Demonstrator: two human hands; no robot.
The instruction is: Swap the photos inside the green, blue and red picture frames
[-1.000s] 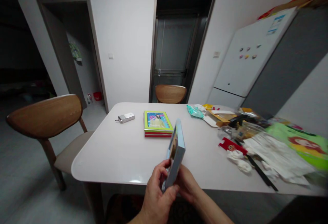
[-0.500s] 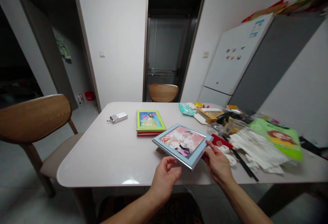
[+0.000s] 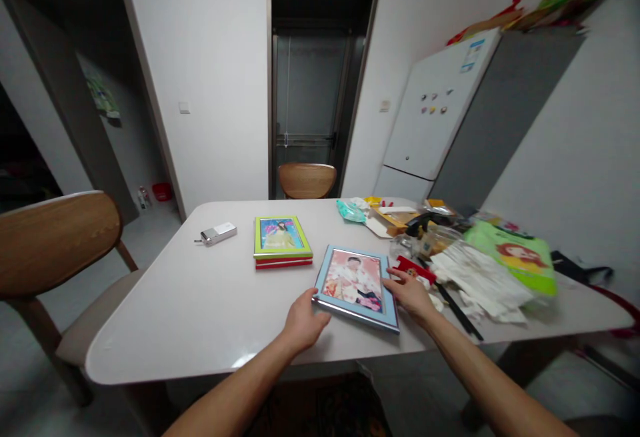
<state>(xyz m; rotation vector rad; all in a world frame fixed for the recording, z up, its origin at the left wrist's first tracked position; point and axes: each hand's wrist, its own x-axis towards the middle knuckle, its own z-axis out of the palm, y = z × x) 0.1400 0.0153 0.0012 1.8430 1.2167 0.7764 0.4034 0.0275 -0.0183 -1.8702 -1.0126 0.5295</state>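
A light-blue picture frame (image 3: 324, 288) with a pinkish photo lies low at the front of the table, its near edge facing me. My left hand (image 3: 304, 322) grips its near left corner, fingers at the side and thumb by the front edge. On the right border, my right hand (image 3: 411, 298) holds the frame with its fingers over the edge; part of that grip is hidden. Left of and beyond it, a lime-green picture frame (image 3: 283, 237) rests on top of a red one (image 3: 284, 263), apart from both hands.
A small grey-white device (image 3: 219, 233) lies on the table's left. Crowding the right side are a red packet (image 3: 413, 268), a black strip (image 3: 460, 313), white cloths (image 3: 480, 283), a green bag (image 3: 515, 257) and a teal packet (image 3: 351, 211). Wooden chairs stand left (image 3: 60, 243) and behind (image 3: 307, 180).
The blue frame has turned and come down from its tilted pose toward the table. My left hand, apart from it before, now grips its near left corner. The camera view has shifted right.
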